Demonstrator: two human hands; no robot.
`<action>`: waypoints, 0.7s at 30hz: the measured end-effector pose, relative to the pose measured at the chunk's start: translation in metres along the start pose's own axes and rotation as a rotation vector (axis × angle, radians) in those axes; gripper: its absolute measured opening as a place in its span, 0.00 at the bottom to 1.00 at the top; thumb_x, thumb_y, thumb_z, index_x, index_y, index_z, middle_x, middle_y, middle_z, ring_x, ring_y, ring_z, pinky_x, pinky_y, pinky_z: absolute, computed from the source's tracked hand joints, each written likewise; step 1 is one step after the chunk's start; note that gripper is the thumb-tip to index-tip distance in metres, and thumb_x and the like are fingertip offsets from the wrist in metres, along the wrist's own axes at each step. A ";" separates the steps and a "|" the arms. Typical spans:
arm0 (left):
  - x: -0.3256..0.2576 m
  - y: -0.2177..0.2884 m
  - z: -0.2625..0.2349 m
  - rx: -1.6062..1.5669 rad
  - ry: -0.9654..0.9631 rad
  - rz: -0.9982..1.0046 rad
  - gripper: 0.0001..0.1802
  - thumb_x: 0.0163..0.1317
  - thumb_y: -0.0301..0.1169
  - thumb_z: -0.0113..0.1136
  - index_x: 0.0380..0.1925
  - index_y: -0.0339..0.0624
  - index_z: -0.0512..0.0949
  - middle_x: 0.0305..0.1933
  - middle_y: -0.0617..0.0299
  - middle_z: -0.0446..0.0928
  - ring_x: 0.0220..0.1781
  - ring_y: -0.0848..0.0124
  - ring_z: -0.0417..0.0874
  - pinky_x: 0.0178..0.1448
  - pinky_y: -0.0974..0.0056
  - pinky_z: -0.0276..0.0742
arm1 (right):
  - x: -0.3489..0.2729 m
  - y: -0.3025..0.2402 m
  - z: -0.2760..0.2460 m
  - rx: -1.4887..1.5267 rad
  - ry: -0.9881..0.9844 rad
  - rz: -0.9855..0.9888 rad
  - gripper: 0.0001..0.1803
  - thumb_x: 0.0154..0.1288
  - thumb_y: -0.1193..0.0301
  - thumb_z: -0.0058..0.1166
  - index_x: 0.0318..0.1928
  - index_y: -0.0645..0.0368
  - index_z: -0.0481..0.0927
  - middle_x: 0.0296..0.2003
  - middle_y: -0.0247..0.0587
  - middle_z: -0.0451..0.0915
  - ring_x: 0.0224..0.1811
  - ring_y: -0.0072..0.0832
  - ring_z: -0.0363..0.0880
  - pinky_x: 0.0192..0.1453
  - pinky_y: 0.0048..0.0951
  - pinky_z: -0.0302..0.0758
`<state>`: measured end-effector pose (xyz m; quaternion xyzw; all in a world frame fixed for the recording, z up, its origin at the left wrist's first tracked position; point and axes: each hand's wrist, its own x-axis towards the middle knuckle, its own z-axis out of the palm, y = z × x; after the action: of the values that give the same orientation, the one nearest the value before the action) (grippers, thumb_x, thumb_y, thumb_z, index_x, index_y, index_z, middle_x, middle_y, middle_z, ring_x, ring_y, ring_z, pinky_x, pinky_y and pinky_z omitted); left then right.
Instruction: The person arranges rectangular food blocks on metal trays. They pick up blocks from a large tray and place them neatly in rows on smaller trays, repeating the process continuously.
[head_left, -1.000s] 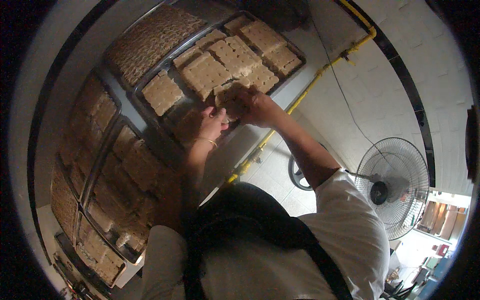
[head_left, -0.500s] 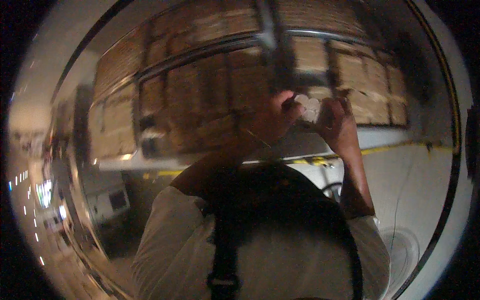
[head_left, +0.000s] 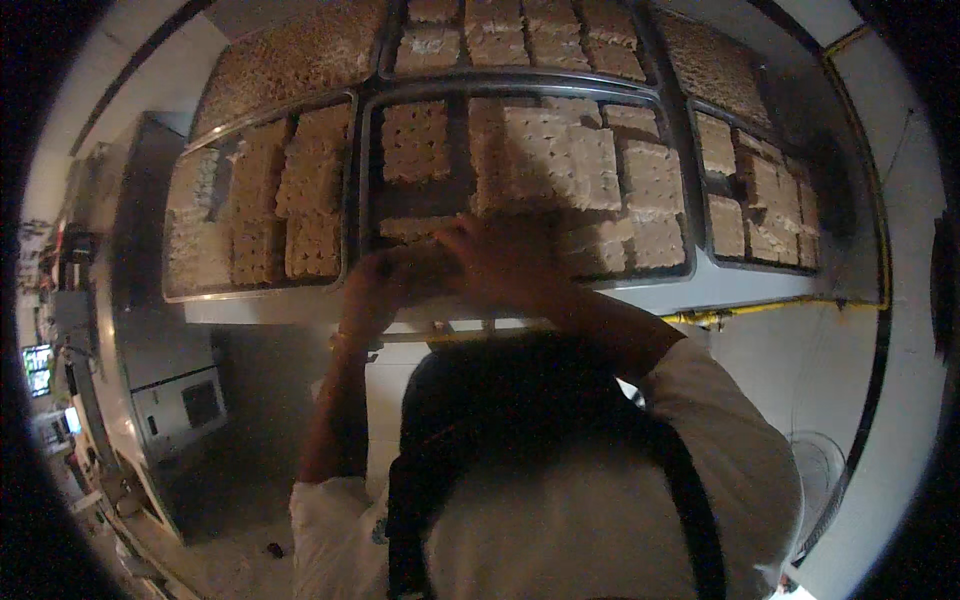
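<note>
Several tan, scalloped-edged biscuits (head_left: 415, 140) dotted with small holes lie in rows and stacks in the dark middle tray (head_left: 655, 97). At this tray's near left edge, my left hand (head_left: 372, 290) is bent with its fingers curled inward. Close beside it, my right hand (head_left: 500, 262) reaches in from the right, fingers bent toward the left one. A brownish shape in deep shadow lies between the hands; I cannot make out what it is. Just beyond the fingertips rests a biscuit (head_left: 415, 228), partly hidden by my right hand.
A left tray (head_left: 352, 190), a far tray (head_left: 480, 73) and a right tray (head_left: 700, 180) also hold biscuits. Rough brown slabs (head_left: 300, 60) fill the far left. A yellow pipe (head_left: 760, 308) runs along the front at right. Below left stands a pale cabinet (head_left: 180, 410).
Both hands have moved left and nearer, from over the right part of the trays, where they held pale round-looking pieces, to the middle tray's near left edge. The view has shifted and sharpened.
</note>
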<state>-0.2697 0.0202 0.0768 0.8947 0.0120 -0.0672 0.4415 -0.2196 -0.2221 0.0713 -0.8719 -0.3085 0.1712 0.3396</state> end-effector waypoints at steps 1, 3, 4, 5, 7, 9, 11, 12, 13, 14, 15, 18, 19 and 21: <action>0.004 -0.016 -0.002 -0.065 -0.037 0.021 0.19 0.67 0.37 0.64 0.52 0.38 0.83 0.47 0.47 0.86 0.49 0.57 0.88 0.57 0.56 0.82 | 0.006 -0.003 0.011 -0.065 -0.021 0.053 0.41 0.55 0.67 0.71 0.70 0.59 0.70 0.68 0.57 0.68 0.68 0.56 0.71 0.74 0.53 0.70; 0.015 -0.037 -0.009 0.083 -0.082 0.281 0.19 0.67 0.39 0.62 0.52 0.39 0.83 0.45 0.46 0.86 0.48 0.52 0.88 0.56 0.53 0.83 | 0.019 -0.010 0.026 -0.133 0.053 0.052 0.40 0.56 0.68 0.69 0.70 0.60 0.71 0.67 0.55 0.68 0.65 0.55 0.75 0.71 0.53 0.72; 0.022 -0.043 -0.011 0.146 -0.110 0.413 0.19 0.67 0.39 0.61 0.52 0.39 0.83 0.45 0.46 0.86 0.47 0.49 0.88 0.55 0.52 0.84 | 0.022 -0.014 0.029 -0.232 0.119 0.014 0.39 0.57 0.67 0.68 0.70 0.59 0.71 0.66 0.55 0.69 0.63 0.55 0.76 0.70 0.52 0.74; 0.026 -0.046 -0.015 0.261 -0.159 0.447 0.20 0.67 0.40 0.60 0.52 0.39 0.83 0.45 0.45 0.86 0.47 0.48 0.88 0.55 0.50 0.84 | 0.021 -0.019 0.030 -0.338 0.184 0.011 0.38 0.58 0.67 0.67 0.70 0.59 0.71 0.66 0.54 0.70 0.61 0.54 0.77 0.69 0.52 0.75; 0.038 -0.047 -0.021 0.488 -0.259 0.475 0.20 0.67 0.40 0.59 0.52 0.40 0.84 0.45 0.44 0.86 0.47 0.46 0.87 0.54 0.48 0.84 | 0.018 -0.025 0.025 -0.438 0.139 0.056 0.35 0.60 0.66 0.65 0.68 0.58 0.72 0.63 0.52 0.72 0.59 0.54 0.78 0.66 0.51 0.76; 0.057 -0.044 -0.029 0.764 -0.353 0.437 0.19 0.67 0.41 0.59 0.51 0.41 0.84 0.45 0.44 0.86 0.46 0.46 0.87 0.54 0.47 0.84 | 0.017 -0.023 0.011 -0.414 -0.004 0.089 0.31 0.61 0.65 0.63 0.65 0.57 0.74 0.60 0.51 0.75 0.59 0.54 0.78 0.64 0.51 0.77; 0.082 -0.039 -0.035 0.851 -0.368 0.452 0.18 0.67 0.40 0.59 0.49 0.41 0.84 0.45 0.44 0.85 0.46 0.47 0.87 0.54 0.46 0.84 | 0.028 -0.012 0.001 -0.390 0.027 0.072 0.28 0.58 0.68 0.65 0.59 0.60 0.77 0.54 0.54 0.79 0.58 0.54 0.79 0.63 0.52 0.78; 0.098 -0.037 -0.038 0.786 -0.345 0.507 0.17 0.68 0.40 0.58 0.48 0.41 0.84 0.44 0.44 0.85 0.46 0.46 0.87 0.54 0.46 0.84 | 0.036 -0.004 -0.002 -0.371 0.080 0.036 0.26 0.57 0.69 0.66 0.56 0.62 0.79 0.51 0.56 0.81 0.57 0.54 0.80 0.62 0.53 0.78; 0.108 -0.036 -0.039 0.692 -0.331 0.553 0.16 0.68 0.39 0.58 0.48 0.41 0.84 0.44 0.43 0.85 0.46 0.46 0.87 0.54 0.46 0.84 | 0.046 0.006 -0.002 -0.365 0.134 0.003 0.21 0.61 0.69 0.63 0.54 0.61 0.79 0.50 0.53 0.81 0.54 0.51 0.81 0.57 0.51 0.79; 0.120 -0.036 -0.039 0.599 -0.321 0.602 0.16 0.68 0.39 0.57 0.47 0.41 0.84 0.43 0.43 0.85 0.46 0.46 0.87 0.53 0.46 0.84 | 0.057 0.017 -0.002 -0.361 0.187 -0.033 0.16 0.65 0.68 0.60 0.52 0.60 0.80 0.48 0.50 0.82 0.52 0.48 0.81 0.52 0.49 0.80; 0.127 -0.037 -0.037 0.475 -0.317 0.636 0.15 0.69 0.38 0.56 0.46 0.41 0.84 0.42 0.43 0.85 0.45 0.45 0.87 0.53 0.46 0.84 | 0.066 0.028 0.000 -0.357 0.239 -0.070 0.12 0.69 0.68 0.56 0.49 0.58 0.81 0.46 0.47 0.82 0.49 0.46 0.82 0.47 0.47 0.81; 0.148 -0.048 -0.024 0.480 -0.456 0.748 0.15 0.69 0.37 0.54 0.47 0.41 0.84 0.42 0.43 0.85 0.45 0.44 0.87 0.53 0.46 0.83 | 0.088 0.053 0.007 -0.199 -0.076 0.139 0.08 0.71 0.71 0.53 0.44 0.60 0.82 0.42 0.47 0.83 0.41 0.38 0.82 0.40 0.43 0.80; 0.151 -0.053 -0.019 0.547 -0.527 0.786 0.15 0.69 0.37 0.54 0.47 0.41 0.84 0.42 0.43 0.85 0.46 0.44 0.86 0.53 0.45 0.83 | 0.092 0.057 0.008 -0.031 -0.130 0.181 0.08 0.71 0.71 0.52 0.43 0.60 0.83 0.40 0.46 0.83 0.38 0.35 0.82 0.39 0.42 0.79; 0.148 -0.061 -0.009 0.434 -0.429 0.863 0.16 0.69 0.36 0.53 0.47 0.42 0.84 0.43 0.43 0.85 0.46 0.44 0.86 0.53 0.45 0.83 | 0.092 0.055 0.015 0.260 -0.120 0.177 0.08 0.70 0.71 0.53 0.41 0.62 0.83 0.38 0.46 0.83 0.33 0.32 0.81 0.37 0.38 0.79</action>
<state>-0.1275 0.0591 0.0149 0.8551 -0.4624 -0.0620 0.2263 -0.1350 -0.1862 0.0140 -0.8326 -0.2254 0.2907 0.4141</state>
